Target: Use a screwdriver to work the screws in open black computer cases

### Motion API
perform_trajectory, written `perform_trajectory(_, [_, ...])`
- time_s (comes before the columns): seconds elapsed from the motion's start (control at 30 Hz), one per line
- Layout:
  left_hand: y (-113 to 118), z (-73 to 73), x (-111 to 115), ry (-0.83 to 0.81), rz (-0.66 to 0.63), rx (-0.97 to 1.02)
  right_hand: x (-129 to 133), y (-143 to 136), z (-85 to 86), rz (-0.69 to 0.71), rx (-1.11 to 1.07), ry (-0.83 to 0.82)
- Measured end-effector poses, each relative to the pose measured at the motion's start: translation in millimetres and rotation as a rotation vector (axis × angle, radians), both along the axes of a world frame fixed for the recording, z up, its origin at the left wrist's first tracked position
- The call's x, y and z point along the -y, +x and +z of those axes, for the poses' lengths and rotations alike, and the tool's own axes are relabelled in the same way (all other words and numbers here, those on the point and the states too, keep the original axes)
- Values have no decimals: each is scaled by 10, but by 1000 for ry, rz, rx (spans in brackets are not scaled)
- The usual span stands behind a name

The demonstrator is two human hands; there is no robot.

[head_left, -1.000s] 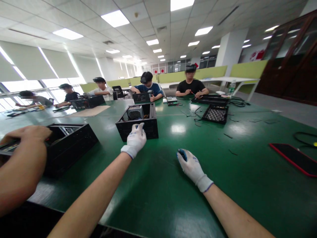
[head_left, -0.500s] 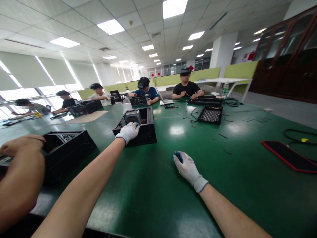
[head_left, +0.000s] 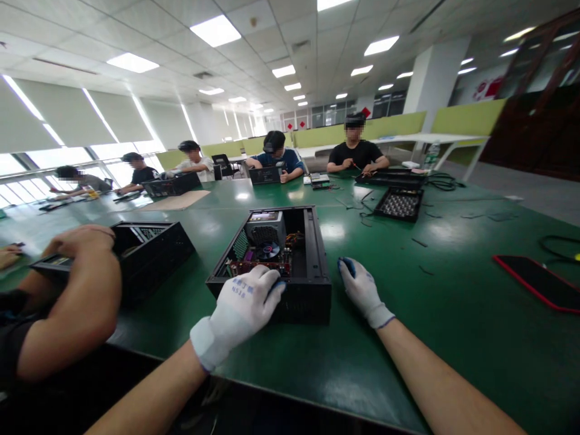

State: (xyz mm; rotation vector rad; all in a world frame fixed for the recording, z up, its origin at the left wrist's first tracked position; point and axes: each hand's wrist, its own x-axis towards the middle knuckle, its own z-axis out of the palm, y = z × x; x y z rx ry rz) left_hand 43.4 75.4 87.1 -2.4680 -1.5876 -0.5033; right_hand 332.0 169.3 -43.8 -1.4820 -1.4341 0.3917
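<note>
Computer case (head_left: 302, 300), its top open, is sitting on the counter (head_left: 475, 338) straight ahead; positioning it is seemingly the step in hand. Left hand (head_left: 244, 296) is lying back-up across its near edge, the grip clamping on that rim — the next move is likely calling for an even hold. Right hand (head_left: 361, 291) is curling loosely beside the case — whether thumb and fingers are meeting, I cannot tell.
</note>
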Motion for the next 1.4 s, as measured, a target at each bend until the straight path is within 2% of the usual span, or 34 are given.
perform_trajectory(0.13, [35,8,535,-48,-31,72,185,99,278,-61,-58,70])
perform_trajectory(0.23, [81,22,847,-99,-73,74,454,109,678,-16,-65,183])
perform_trajectory(0.3, [136,39,1022,-140,-110,44,656,60,1014,84,10,244])
perform_trajectory(0.4, [229,60,1214,-173,-150,0,905,-98,1483,283,242,234])
perform_trajectory(0.5, [284,60,1304,-161,-164,20,1013,-328,1746,513,522,179])
perform_trajectory(0.63, [308,54,1313,-111,-164,67,967,-681,1774,743,999,72])
perform_trajectory(0.73, [339,72,1300,-155,-150,52,877,-933,1728,784,1295,3])
perform_trajectory(0.8, [371,86,1296,-193,-135,26,805,-1077,1704,788,1405,-37])
perform_trajectory(0.9, [423,90,1305,-180,-124,-7,672,-1248,1656,800,1479,-73])
perform_trajectory(1.07, [497,38,1363,19,-52,41,469,-1416,1518,844,1625,-124])
perform_trajectory(1.27, [543,-55,1406,88,37,76,431,-1438,1355,945,1640,-7])
perform_trajectory(1.4, [532,-86,1406,84,35,80,429,-1396,1383,979,1650,21])
